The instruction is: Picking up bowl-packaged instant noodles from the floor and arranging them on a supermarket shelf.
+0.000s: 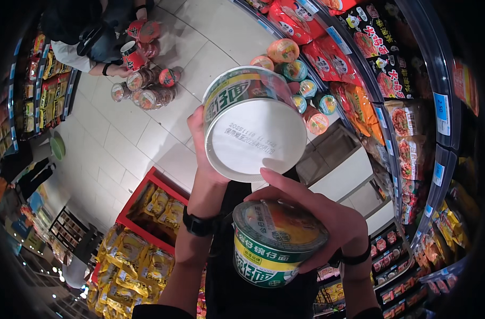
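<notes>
My left hand [202, 155] grips a green-and-yellow instant noodle bowl [230, 89]. It is tipped so that its white base, stamped with small dark print, faces me. Lower down, my right hand [332, 217] holds a second instant noodle bowl [266, 255] of the same green and yellow by its side. This one is nearly upright, its film-wrapped picture lid turned up. A finger of my right hand reaches to the lower edge of the first bowl's base; whether it touches cannot be told. Most of my left fingers are hidden behind the first bowl.
Orange and teal noodle cups [294, 71] stand on the floor beside the right-hand shelf [441, 107]. A white open-topped container [342, 171] is nearby. Across the aisle, another person's hand [121, 71] is at stacked noodle cups [147, 99]. A red bin [149, 175] holds yellow packets.
</notes>
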### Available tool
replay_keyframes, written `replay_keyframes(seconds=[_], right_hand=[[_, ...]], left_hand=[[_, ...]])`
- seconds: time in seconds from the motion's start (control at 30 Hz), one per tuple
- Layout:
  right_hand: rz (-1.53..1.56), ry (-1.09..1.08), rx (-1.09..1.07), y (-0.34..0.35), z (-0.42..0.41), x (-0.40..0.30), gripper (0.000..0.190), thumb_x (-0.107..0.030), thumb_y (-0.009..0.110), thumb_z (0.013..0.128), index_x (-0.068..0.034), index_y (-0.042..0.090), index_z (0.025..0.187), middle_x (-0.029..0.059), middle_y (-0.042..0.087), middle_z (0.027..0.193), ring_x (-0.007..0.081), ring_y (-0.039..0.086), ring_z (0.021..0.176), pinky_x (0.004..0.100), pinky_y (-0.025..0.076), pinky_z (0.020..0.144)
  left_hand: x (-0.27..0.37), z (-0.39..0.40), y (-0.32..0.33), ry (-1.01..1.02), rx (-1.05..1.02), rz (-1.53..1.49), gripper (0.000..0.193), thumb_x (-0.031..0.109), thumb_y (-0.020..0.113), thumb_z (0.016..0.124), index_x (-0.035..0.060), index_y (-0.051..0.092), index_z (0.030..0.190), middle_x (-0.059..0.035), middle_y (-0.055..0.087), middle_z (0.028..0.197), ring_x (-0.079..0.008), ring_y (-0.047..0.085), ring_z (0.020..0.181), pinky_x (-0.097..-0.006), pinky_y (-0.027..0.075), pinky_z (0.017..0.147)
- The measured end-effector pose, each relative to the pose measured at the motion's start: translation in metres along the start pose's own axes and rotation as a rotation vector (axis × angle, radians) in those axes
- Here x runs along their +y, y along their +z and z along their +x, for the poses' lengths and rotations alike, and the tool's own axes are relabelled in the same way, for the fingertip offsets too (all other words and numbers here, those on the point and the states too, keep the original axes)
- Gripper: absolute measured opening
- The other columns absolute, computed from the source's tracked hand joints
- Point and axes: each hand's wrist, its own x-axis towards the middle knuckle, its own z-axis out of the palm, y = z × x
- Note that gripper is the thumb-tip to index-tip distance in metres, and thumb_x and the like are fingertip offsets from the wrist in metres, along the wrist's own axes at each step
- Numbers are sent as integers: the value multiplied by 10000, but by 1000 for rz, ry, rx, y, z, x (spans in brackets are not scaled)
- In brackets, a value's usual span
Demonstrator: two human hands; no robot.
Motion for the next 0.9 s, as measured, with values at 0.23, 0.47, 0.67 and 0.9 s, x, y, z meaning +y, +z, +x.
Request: replay_keyframes(seconds=[0.23,0.47,0.67,0.9], right_hand=[[-49,-14,-10,-1,3,6,1222,-145,854,496,-11,70,1423,218,361,1342,269,389,1231,368,283,1035],[14,-5,-3,-1,2,5,1129,-187,838,549,-16,135,1415,176,280,1406,255,349,1269,367,278,1048],[57,-122,37,-9,-12,6,1047,-208,845,538,-6,252,1376,215,334,1359,305,367,1249,403,305,1031],[191,-76,610,18,-23,-3,432,-415,339,913,-17,444,1046,357,486,1105,393,546,1015,438,497,831]], left_hand=[[5,-1,-11,30,29,-21,619,553,411,835,54,522,1184,-111,602,1097,-244,600,936,-385,501,799],[7,0,-18,32,52,-22,590,557,411,847,116,475,1235,-155,473,1202,-345,529,996,-459,484,805],[13,5,-29,23,73,2,577,569,393,867,207,399,1315,-226,277,1359,-503,421,1096,-579,457,822],[11,6,1,6,54,-7,590,588,355,877,237,363,1351,-249,198,1418,-559,382,1124,-616,443,832]])
